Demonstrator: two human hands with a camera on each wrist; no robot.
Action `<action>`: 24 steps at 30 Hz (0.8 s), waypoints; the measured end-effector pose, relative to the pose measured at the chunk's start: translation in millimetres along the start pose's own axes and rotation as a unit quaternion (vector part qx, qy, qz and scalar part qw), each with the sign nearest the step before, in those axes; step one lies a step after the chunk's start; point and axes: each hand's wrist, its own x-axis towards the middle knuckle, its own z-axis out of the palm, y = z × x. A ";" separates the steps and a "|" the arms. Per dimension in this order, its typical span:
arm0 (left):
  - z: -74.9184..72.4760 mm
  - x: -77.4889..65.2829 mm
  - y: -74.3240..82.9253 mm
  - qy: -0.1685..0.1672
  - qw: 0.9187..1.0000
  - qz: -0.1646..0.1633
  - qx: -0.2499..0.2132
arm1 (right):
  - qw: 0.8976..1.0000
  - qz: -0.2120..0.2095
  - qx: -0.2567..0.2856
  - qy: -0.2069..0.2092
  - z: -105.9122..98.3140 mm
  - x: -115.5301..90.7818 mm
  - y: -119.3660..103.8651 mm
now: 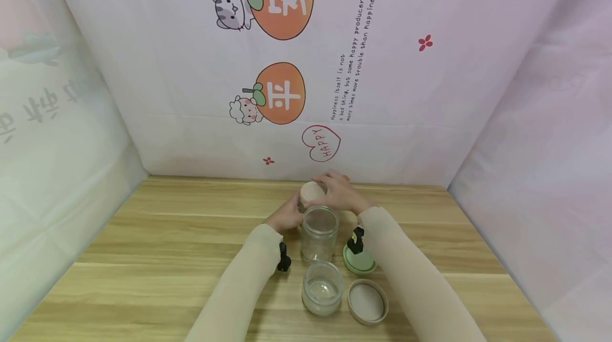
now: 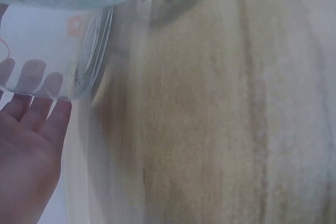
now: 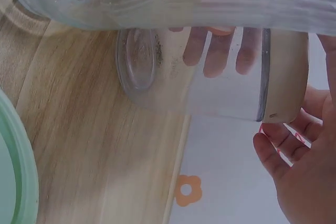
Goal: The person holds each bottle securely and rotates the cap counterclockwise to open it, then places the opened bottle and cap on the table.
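At the back of the table stands a clear jar [image 3: 176, 85] capped with a beige lid [image 1: 312, 192]. My left hand [image 1: 287, 215] holds the jar's side; its fingers show through the clear wall in the right wrist view. Over the top, my right hand [image 1: 338, 193] grips the lid's rim with curled fingers [image 3: 273, 156]. Just in front of this jar is a tall uncovered glass jar [image 1: 319, 241], which partly hides it in the head view. Some dark specks show inside the capped jar near its base.
A shorter uncovered glass jar [image 1: 322, 294] stands nearer me. To its right lie an upturned beige lid [image 1: 367, 302] and, farther back, a green lid [image 1: 359, 262]. A printed white cloth [image 1: 382, 135] rises behind the wooden table [image 1: 191, 257], with cloth on both sides.
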 end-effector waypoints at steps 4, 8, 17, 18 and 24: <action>-0.7 -1.0 -0.2 0.000 1.000 0.005 0.010 | 1.000 0.000 0.003 -0.009 -0.6 0.5 -1.4; -1.2 -0.5 -1.0 0.000 1.000 0.005 0.018 | 1.000 -0.006 0.006 -0.013 -1.5 1.5 -1.3; -1.2 -0.2 -0.1 0.009 0.999 -0.017 0.027 | 1.000 -0.007 0.005 -0.014 -1.3 4.3 3.1; -1.1 -0.5 0.9 0.010 1.000 -0.019 0.023 | 1.000 -0.007 0.005 -0.016 -1.3 4.5 3.8; -2.1 -5.7 12.8 0.006 0.999 -0.030 -0.008 | 0.998 -0.027 0.021 -0.051 -9.0 4.6 6.3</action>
